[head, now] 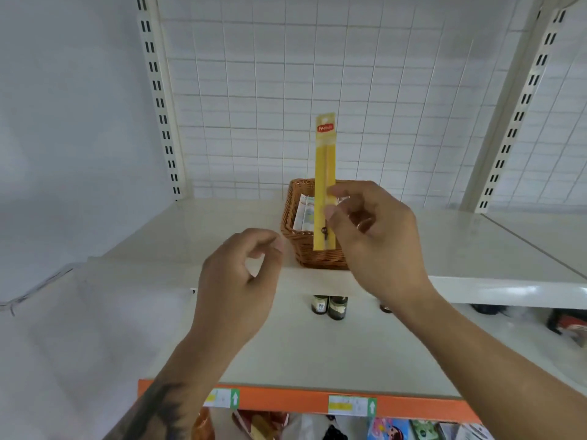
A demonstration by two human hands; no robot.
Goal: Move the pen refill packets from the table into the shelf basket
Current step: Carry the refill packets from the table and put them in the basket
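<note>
Yellow plastic packet [325, 182] stands upright in the right hand [374, 236], pinched low on its length between thumb and fingertips [332, 211], directly over the wicker basket [305, 246] on the upper shelf [476, 249]. The left hand [236, 281] hovers near and to the left, fingers loosely curled, holding nothing. Pale packets [304, 214] already lie inside the basket. The long, slim packet looks light and somewhat bendy, its film likely slick; a pinch across the flat faces near mid-length should keep it from tipping. Small dark bottles [328, 307] stand on the lower shelf beneath, and a white wire grid [286, 90] backs the unit.
</note>
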